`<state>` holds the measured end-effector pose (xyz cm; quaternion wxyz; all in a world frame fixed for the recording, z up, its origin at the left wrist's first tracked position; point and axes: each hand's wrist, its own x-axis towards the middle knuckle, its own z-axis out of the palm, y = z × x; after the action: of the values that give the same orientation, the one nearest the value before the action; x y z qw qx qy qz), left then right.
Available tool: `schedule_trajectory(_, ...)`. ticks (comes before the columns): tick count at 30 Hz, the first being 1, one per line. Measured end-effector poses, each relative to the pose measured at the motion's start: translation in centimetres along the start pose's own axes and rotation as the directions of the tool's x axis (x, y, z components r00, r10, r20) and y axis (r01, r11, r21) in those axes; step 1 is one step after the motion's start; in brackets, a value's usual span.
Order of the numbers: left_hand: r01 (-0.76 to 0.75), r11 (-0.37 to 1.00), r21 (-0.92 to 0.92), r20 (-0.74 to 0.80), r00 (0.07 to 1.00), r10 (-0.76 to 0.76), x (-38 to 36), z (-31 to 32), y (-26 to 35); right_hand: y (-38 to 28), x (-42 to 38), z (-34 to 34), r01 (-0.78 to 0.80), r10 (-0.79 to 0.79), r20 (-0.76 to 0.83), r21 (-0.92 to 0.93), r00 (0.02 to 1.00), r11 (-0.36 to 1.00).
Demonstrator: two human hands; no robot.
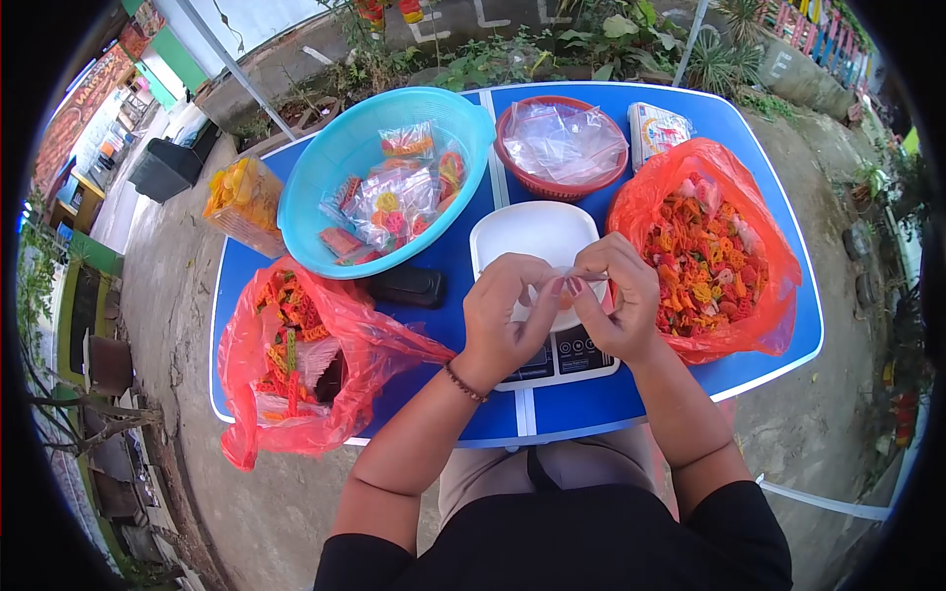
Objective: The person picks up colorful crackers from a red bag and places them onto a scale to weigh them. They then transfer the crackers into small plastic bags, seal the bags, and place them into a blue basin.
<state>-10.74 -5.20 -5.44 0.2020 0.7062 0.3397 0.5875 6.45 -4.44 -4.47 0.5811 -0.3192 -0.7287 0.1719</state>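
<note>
My left hand and my right hand meet above a white kitchen scale, fingertips close together. Both are closed in a pinch on the top edge of a small clear plastic bag, which the fingers mostly hide. A hint of orange shows below the fingertips, but its contents cannot be made out. The scale's black control panel lies partly under my wrists. Right of my right hand stands an open red plastic bag full of small orange, red and yellow pieces.
A turquoise basin holds several filled clear bags. Beyond the scale, a red basket carries empty clear bags. Another red bag, a dark case, a tub of yellow pieces and a white pack share the blue table.
</note>
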Motion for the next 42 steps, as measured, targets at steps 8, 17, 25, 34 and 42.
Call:
schedule_trajectory(8,-0.099,0.994,0.049,-0.015,0.995,0.100,0.1,0.0,0.0,-0.1,0.0,0.1,0.045,-0.045,-0.005,-0.052,0.999,0.998)
schedule_trajectory(17,-0.065,0.996,0.055,-0.014,0.998,0.066,0.5,-1.1,0.0,0.1,0.2,0.2,0.002,-0.002,-0.005,-0.054,1.000,0.999)
schedule_trajectory(25,0.111,0.986,-0.122,-0.028,0.993,-0.115,0.1,-1.2,-1.0,1.3,-0.5,-0.3,-0.350,0.331,0.118,0.403,0.936,0.846)
schedule_trajectory(34,0.253,0.950,-0.181,0.115,0.965,-0.235,0.3,-0.9,-1.4,1.2,-0.2,-0.4,-0.479,0.580,0.070,0.648,0.812,0.592)
schedule_trajectory(42,0.053,0.994,-0.090,-0.010,0.998,-0.055,0.7,-1.4,-2.7,1.3,-1.0,1.2,-0.313,0.318,0.065,0.439,0.946,0.842)
